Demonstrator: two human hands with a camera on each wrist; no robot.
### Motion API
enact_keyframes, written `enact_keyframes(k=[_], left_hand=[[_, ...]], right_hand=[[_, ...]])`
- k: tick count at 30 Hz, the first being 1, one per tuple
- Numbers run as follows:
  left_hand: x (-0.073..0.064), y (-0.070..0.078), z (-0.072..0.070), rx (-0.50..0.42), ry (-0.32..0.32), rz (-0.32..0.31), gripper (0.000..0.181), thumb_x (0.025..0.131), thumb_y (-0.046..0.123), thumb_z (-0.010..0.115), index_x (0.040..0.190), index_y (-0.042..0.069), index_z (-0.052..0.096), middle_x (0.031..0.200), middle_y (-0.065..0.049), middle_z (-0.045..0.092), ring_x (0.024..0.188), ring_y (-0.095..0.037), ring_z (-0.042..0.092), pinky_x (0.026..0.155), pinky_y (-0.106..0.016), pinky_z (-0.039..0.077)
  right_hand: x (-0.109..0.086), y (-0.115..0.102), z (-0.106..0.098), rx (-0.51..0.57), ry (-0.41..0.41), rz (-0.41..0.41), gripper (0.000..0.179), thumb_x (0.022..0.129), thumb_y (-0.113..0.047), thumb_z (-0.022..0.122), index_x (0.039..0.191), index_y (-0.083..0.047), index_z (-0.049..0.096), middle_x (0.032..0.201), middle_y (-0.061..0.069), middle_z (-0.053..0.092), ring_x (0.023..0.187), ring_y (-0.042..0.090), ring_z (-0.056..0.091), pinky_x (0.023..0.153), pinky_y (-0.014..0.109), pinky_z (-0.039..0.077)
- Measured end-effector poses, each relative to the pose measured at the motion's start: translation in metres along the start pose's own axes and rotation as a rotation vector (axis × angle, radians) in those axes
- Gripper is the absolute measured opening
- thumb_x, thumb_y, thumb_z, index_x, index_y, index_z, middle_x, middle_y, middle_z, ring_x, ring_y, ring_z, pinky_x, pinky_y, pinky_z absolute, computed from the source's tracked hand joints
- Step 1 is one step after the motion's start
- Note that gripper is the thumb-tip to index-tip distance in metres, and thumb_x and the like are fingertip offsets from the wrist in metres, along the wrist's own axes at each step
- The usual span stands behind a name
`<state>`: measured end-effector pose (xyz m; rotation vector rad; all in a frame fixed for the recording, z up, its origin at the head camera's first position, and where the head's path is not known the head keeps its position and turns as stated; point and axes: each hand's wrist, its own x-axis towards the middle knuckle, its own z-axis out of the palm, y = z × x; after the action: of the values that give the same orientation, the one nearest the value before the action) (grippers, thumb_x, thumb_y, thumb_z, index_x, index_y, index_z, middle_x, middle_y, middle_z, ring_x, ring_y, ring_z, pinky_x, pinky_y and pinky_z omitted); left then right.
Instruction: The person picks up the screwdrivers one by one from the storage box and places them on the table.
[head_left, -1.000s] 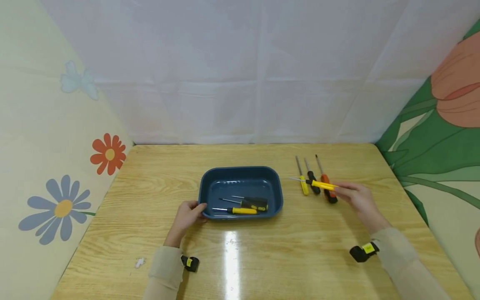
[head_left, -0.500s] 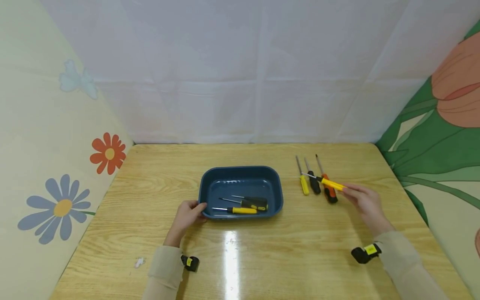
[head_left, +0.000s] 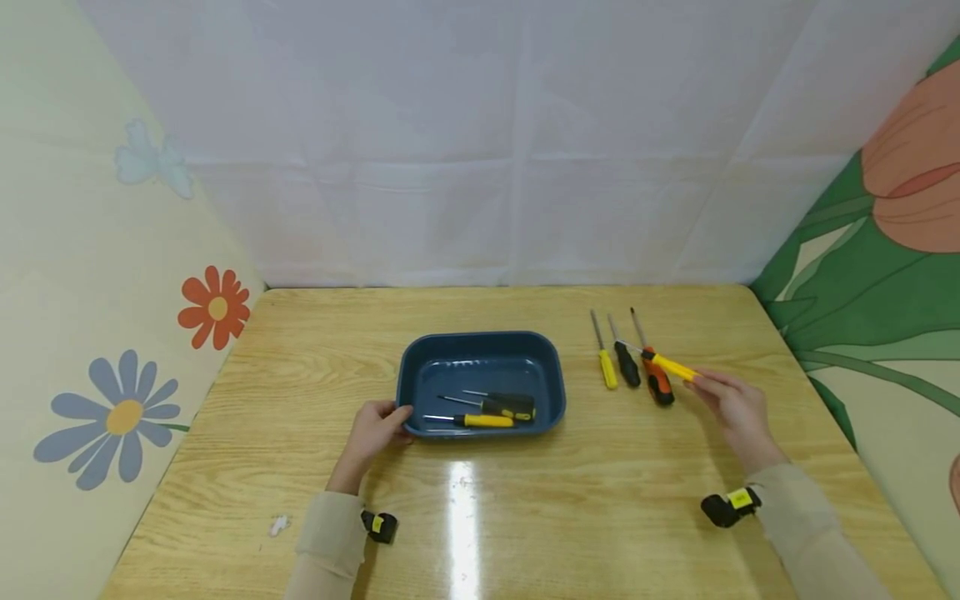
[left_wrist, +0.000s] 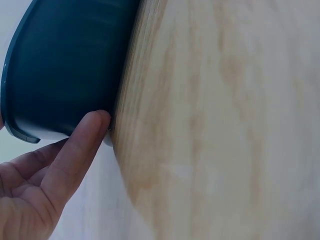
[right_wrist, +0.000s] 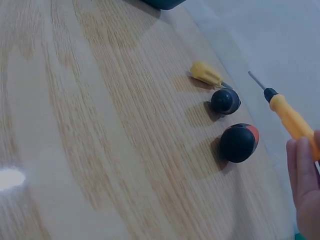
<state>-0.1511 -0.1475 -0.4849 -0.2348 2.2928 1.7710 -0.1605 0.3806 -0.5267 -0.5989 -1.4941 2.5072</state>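
Observation:
My left hand (head_left: 377, 432) grips the front left corner of a dark blue tray (head_left: 480, 337), thumb over the rim and fingers outside against the wall. Inside the tray lie a yellow-handled screwdriver (head_left: 487, 422) and dark-handled screwdrivers (head_left: 513, 407). My right hand (head_left: 731, 410) pinches the handle end of another yellow screwdriver (right_wrist: 291, 118), its shaft pointing up and left above the table. Below and left of it lie three screwdrivers: a yellow one (head_left: 608, 370), a black one (head_left: 627, 365) and a red-and-black one (head_left: 659, 382).
The wooden table (head_left: 585, 500) ends at a white cloth (head_left: 480, 167) behind it. Flower-printed cloths stand at both sides. A small whitish patch (head_left: 279, 525) shows at the front left of the table.
My right hand has moved to the right with the yellow screwdriver, away from the tray, and its tip now sits over the red-and-black one. My left hand and the tray have stayed put.

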Motion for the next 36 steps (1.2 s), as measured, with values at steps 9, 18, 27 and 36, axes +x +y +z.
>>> enact_keyframes(k=[9,18,27,36], left_hand=[[0.000,0.000,0.000,0.004,-0.002,0.009,0.024,0.088,0.006,0.053,0.094,-0.015,0.060,0.070,-0.013,0.063,0.058,-0.022,0.063,0.055,-0.033,0.056],[-0.001,0.001,-0.001,0.013,-0.002,0.012,0.024,0.088,0.006,0.053,0.095,-0.016,0.060,0.070,-0.014,0.063,0.058,-0.023,0.063,0.055,-0.033,0.056],[-0.002,0.001,-0.001,0.020,0.006,0.007,0.025,0.087,0.007,0.054,0.096,-0.016,0.060,0.070,-0.014,0.063,0.057,-0.024,0.063,0.056,-0.035,0.056],[-0.001,0.001,-0.001,0.017,-0.005,0.002,0.025,0.088,0.007,0.053,0.096,-0.016,0.059,0.070,-0.013,0.063,0.057,-0.022,0.063,0.056,-0.034,0.056]], right_hand=[[-0.002,-0.006,-0.004,-0.006,0.048,0.009,0.026,0.069,0.003,0.076,0.094,-0.001,0.070,0.085,0.004,0.067,0.077,0.017,0.067,0.076,0.022,0.051],[-0.004,-0.007,-0.010,-0.004,0.077,0.017,0.023,0.068,0.001,0.077,0.089,-0.003,0.071,0.085,0.004,0.068,0.078,0.016,0.067,0.076,0.022,0.051],[-0.008,-0.006,-0.012,0.009,0.125,-0.017,0.022,0.068,0.001,0.077,0.089,-0.002,0.070,0.084,0.004,0.067,0.077,0.015,0.067,0.074,0.022,0.052],[-0.009,-0.006,-0.012,0.099,0.241,-0.020,0.021,0.067,0.008,0.075,0.085,-0.001,0.070,0.081,0.006,0.067,0.075,0.016,0.067,0.075,0.023,0.052]])
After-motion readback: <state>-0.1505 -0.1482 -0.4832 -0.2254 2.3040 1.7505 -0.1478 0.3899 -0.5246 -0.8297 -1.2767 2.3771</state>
